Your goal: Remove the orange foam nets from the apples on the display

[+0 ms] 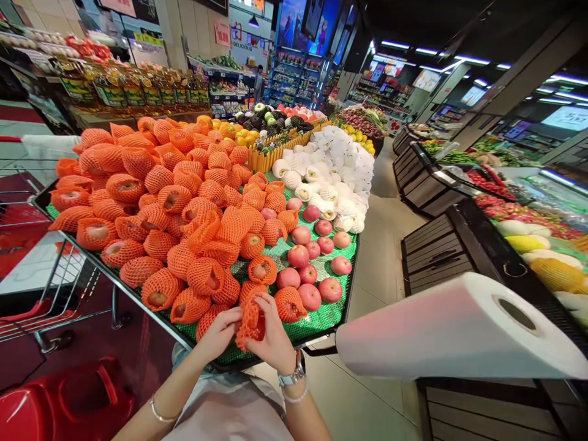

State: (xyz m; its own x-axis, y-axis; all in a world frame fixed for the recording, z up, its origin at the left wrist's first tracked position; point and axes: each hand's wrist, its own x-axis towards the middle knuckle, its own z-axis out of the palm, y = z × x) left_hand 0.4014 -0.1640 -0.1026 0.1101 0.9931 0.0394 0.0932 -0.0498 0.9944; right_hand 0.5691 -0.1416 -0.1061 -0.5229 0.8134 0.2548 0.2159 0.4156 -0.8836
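Observation:
Both my hands work at one apple in an orange foam net (250,323), held over the near edge of the green-matted fruit stand (321,321). My left hand (219,332) grips the net's left side with curled fingers. My right hand (274,338), a watch on its wrist, wraps around the net's right side. Just beyond them lie several netted apples (202,275) and a patch of bare red apples (309,269).
A big roll of plastic bags (459,334) juts in at the right. A shopping cart (50,288) and red basket (68,398) stand to the left. White-netted fruit (340,165) lies farther back. Dark produce counters (441,257) line the aisle on the right.

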